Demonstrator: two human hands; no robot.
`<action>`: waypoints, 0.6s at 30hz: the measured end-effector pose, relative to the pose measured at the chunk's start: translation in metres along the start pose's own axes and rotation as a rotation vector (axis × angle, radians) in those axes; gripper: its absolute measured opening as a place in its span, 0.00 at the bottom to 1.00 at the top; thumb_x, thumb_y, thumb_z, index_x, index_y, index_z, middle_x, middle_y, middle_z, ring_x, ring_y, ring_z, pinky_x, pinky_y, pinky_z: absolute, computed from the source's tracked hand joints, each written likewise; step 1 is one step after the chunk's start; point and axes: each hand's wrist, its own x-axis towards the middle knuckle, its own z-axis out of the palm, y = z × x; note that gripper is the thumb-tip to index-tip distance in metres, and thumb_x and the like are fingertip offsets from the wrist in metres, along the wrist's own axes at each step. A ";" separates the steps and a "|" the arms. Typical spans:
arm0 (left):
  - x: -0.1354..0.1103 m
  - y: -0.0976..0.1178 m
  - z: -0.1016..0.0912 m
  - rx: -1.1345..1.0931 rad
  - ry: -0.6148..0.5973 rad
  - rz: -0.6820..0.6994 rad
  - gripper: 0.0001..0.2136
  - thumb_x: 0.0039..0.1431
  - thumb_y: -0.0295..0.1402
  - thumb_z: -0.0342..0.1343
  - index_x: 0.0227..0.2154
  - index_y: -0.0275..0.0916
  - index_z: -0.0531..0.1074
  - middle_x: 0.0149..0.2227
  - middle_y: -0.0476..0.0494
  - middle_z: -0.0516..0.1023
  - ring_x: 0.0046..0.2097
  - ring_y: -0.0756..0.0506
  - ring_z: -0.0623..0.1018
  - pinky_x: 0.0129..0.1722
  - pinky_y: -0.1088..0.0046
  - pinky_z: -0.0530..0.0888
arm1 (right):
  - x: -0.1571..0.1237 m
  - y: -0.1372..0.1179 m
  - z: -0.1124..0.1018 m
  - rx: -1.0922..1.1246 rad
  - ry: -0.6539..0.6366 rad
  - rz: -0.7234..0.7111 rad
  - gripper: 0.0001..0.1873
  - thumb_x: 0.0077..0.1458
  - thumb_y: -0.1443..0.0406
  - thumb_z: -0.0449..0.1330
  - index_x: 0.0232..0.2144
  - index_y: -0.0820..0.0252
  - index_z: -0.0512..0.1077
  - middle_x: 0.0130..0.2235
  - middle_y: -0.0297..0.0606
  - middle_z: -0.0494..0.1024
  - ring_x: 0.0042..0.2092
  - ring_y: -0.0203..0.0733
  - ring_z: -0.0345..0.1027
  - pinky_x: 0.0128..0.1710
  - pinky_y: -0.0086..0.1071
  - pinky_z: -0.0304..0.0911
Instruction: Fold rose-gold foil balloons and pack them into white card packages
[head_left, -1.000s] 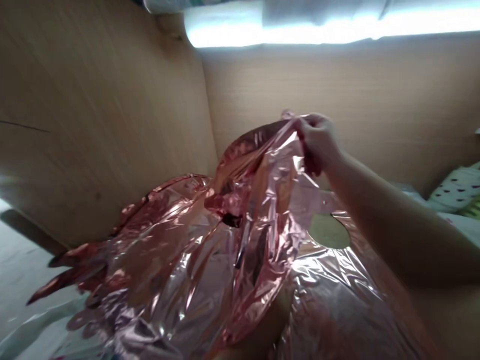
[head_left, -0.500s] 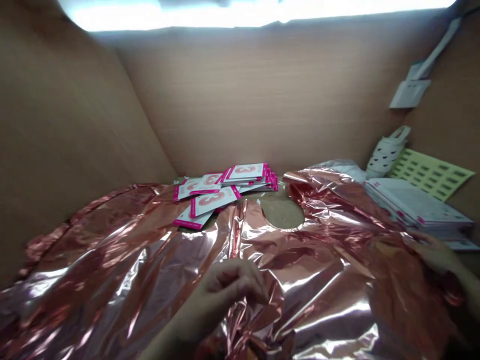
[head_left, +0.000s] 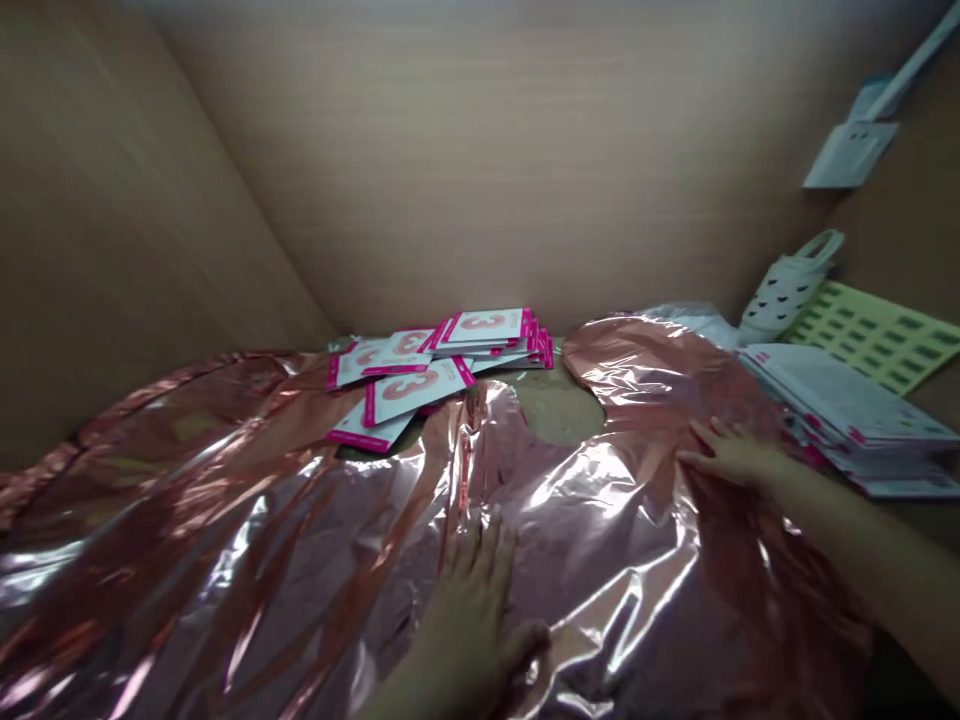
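A large flat foil balloon (head_left: 300,560), shiny rose gold and wrinkled, is spread across the table and runs past the lower edge of the view. My left hand (head_left: 472,610) lies on its middle with the fingers stretched forward, pressing the foil. Further right, my right hand (head_left: 731,455) rests with spread fingers on the balloon's right lobe. A rounded notch in the foil's far edge bares the table (head_left: 559,410). Printed cards (head_left: 420,388) with pink edges and a pink figure 3 lie in a loose pile beyond the balloon, some overlapping its edge.
On the right are a stack of white booklets or cards (head_left: 847,400), a yellow-green label sheet (head_left: 885,330) and a white pouch with dark hearts (head_left: 784,295). A wall socket (head_left: 851,155) with a cable sits above. Wooden panels (head_left: 480,170) enclose the back and sides.
My left hand has gone from loosely curled to flat on the foil. My right hand has moved inward from the right edge onto the right lobe, which looks smoother. The view has tilted down.
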 end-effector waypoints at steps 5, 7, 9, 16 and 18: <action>-0.024 0.010 0.020 0.063 0.211 0.065 0.35 0.57 0.53 0.43 0.62 0.35 0.47 0.62 0.34 0.52 0.61 0.33 0.56 0.56 0.55 0.56 | -0.024 -0.137 -0.040 -0.027 0.308 -0.782 0.16 0.54 0.67 0.52 0.45 0.63 0.69 0.54 0.49 0.66 0.53 0.50 0.59 0.51 0.43 0.55; -0.028 0.012 0.026 0.064 0.267 0.043 0.38 0.55 0.54 0.45 0.62 0.35 0.46 0.62 0.32 0.52 0.61 0.31 0.55 0.57 0.53 0.54 | -0.051 -0.203 -0.041 -0.004 0.190 -1.332 0.15 0.52 0.70 0.53 0.43 0.57 0.70 0.49 0.40 0.71 0.53 0.44 0.59 0.52 0.40 0.54; -0.029 0.014 0.029 0.049 0.287 0.029 0.39 0.54 0.53 0.47 0.62 0.34 0.45 0.62 0.31 0.51 0.62 0.29 0.53 0.57 0.51 0.51 | -0.070 -0.255 -0.033 -0.088 0.060 -1.652 0.15 0.49 0.68 0.57 0.41 0.58 0.70 0.45 0.41 0.73 0.50 0.46 0.62 0.52 0.45 0.51; -0.032 0.011 0.028 -0.029 0.140 0.034 0.39 0.51 0.54 0.48 0.62 0.37 0.47 0.62 0.33 0.53 0.60 0.29 0.58 0.57 0.52 0.52 | 0.029 -0.322 -0.063 -0.019 -0.054 -0.943 0.06 0.45 0.77 0.60 0.21 0.67 0.69 0.35 0.36 0.76 0.48 0.39 0.62 0.50 0.39 0.51; -0.031 0.011 0.029 -0.031 0.146 0.024 0.40 0.50 0.55 0.49 0.62 0.38 0.47 0.62 0.34 0.52 0.60 0.30 0.57 0.57 0.53 0.52 | 0.071 -0.325 -0.085 0.003 0.030 -0.846 0.02 0.49 0.73 0.60 0.26 0.68 0.70 0.36 0.40 0.75 0.45 0.39 0.65 0.48 0.40 0.55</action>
